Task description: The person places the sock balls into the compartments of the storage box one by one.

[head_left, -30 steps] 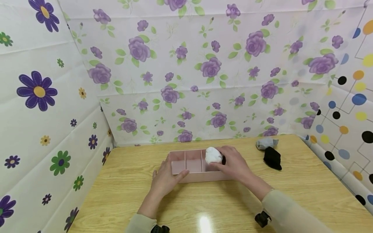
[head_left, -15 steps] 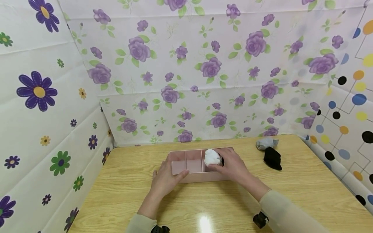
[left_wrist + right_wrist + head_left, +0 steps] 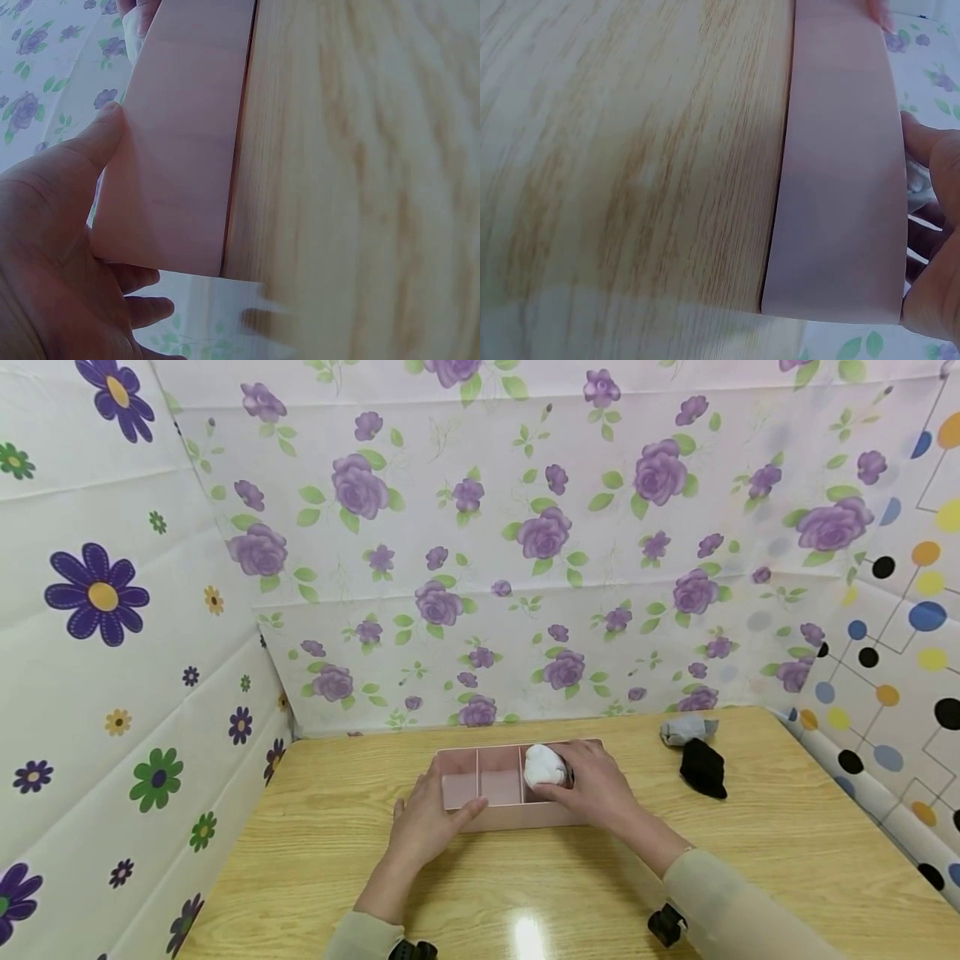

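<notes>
A pink box [image 3: 491,817] with three compartments in a row sits on the wooden table. My left hand [image 3: 423,820] holds its left end, the thumb on the front rim and the fingers around the end wall. In the left wrist view, the other fingertips [image 3: 154,309] spread loosely past that end. Over the right compartment, my right hand [image 3: 596,783] grips a balled-up white sock [image 3: 544,767] between thumb and fingers. The sock is partly down inside the compartment, and a dark patch shows beside it near the palm. The left and middle compartments hold nothing.
To the right of the box, toward the back of the table [image 3: 315,860], lie a balled grey sock [image 3: 684,729] and a black one [image 3: 702,768] close together. Flowered cloth [image 3: 450,527] hangs behind the table, with patterned cloth at both sides.
My right hand has moved slightly left and down with the white sock, which sits lower in the right compartment. My left hand has stayed on the box.
</notes>
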